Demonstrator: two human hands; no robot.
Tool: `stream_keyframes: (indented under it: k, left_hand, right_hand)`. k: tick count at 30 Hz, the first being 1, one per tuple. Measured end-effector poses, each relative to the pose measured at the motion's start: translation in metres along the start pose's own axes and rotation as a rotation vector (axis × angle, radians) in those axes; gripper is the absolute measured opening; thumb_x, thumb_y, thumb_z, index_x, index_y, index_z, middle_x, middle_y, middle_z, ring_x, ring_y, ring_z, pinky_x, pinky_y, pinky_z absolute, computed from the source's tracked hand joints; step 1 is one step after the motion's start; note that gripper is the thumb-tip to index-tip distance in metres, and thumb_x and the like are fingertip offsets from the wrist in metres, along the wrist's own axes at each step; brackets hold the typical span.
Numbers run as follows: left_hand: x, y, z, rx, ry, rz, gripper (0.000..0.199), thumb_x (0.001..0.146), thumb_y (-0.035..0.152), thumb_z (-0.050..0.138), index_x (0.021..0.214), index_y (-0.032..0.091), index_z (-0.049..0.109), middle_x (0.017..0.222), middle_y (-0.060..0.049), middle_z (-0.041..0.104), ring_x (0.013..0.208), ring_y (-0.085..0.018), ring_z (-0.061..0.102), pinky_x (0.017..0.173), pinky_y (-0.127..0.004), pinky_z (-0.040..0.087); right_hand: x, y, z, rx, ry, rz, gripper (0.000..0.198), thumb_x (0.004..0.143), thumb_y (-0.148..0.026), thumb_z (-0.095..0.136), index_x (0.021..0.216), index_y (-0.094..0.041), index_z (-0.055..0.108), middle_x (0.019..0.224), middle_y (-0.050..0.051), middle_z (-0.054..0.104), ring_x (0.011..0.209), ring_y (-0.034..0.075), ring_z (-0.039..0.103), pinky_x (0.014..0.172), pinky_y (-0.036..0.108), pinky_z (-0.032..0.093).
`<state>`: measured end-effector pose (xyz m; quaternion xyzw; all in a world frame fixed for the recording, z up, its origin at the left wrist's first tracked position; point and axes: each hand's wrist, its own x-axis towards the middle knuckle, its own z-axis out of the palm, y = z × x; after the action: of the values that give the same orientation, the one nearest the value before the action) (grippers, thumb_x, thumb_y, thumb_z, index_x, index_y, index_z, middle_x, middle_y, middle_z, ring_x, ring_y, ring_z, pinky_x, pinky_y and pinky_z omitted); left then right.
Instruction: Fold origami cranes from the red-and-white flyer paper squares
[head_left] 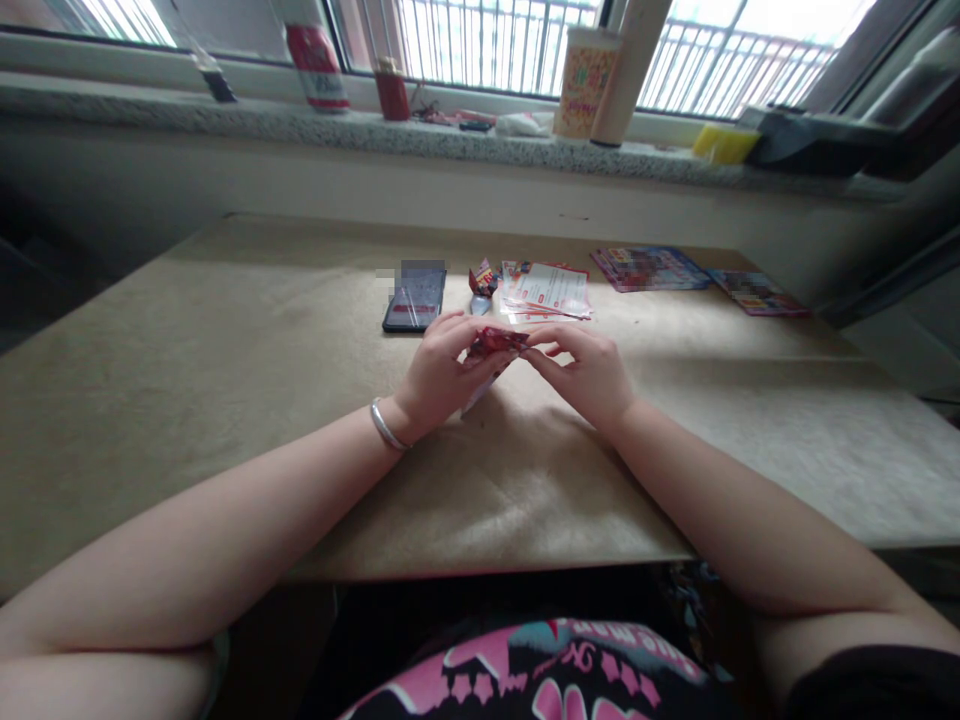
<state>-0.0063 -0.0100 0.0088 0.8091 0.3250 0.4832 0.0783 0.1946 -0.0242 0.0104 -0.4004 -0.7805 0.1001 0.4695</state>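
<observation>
My left hand point(442, 372), with a silver bracelet point(386, 425) on its wrist, grips a small shiny red packet point(496, 341) above the table. The fingertips of my right hand point(589, 368) pinch the packet's right end. A pale flat edge point(480, 395) shows below the packet; whether it belongs to the packet I cannot tell. Just beyond my hands lies a crumpled colourful wrapper piece point(484, 278). White printed cards with red borders point(551, 290) are spread to its right. A dark phone point(416, 300) lies to its left.
Two groups of colourful cards, one larger point(652, 270) and one smaller point(757, 292), lie at the table's far right. On the windowsill point(450, 140) stand a red can point(317, 68), a red jar point(391, 90) and a patterned cup point(583, 85). A yellow block point(724, 144) sits further right.
</observation>
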Motion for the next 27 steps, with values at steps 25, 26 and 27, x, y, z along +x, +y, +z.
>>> stream_keyframes:
  k: [25,26,27]
  left_hand:
    - [-0.0025,0.0016,0.0015,-0.154,0.016,-0.098,0.012,0.086,0.029,0.067,0.09,0.018,0.066,0.092,-0.003,0.07,0.084,-0.015,0.064,0.08,-0.03,0.052]
    - [-0.0028,0.0008,0.0023,-0.163,0.023,-0.103,0.012,0.086,0.029,0.067,0.09,0.018,0.066,0.091,-0.003,0.07,0.082,-0.015,0.063,0.078,-0.029,0.052]
    - [-0.0031,0.0,0.003,-0.168,0.025,-0.11,0.012,0.086,0.029,0.067,0.09,0.018,0.066,0.09,-0.003,0.069,0.08,-0.014,0.063,0.076,-0.028,0.052]
  right_hand:
    - [0.0,0.0099,0.008,0.28,-0.058,0.189,0.012,0.078,-0.029,0.071,0.074,-0.02,0.063,0.073,0.0,0.068,0.069,0.014,0.064,0.069,0.029,0.054]
    - [-0.0002,0.0097,0.0086,0.294,-0.067,0.188,0.011,0.079,-0.029,0.07,0.077,-0.02,0.064,0.076,0.0,0.07,0.071,0.014,0.065,0.071,0.03,0.055]
    - [-0.0003,0.0092,0.009,0.307,-0.074,0.183,0.01,0.08,-0.03,0.069,0.08,-0.021,0.066,0.079,0.001,0.071,0.074,0.014,0.066,0.073,0.03,0.055]
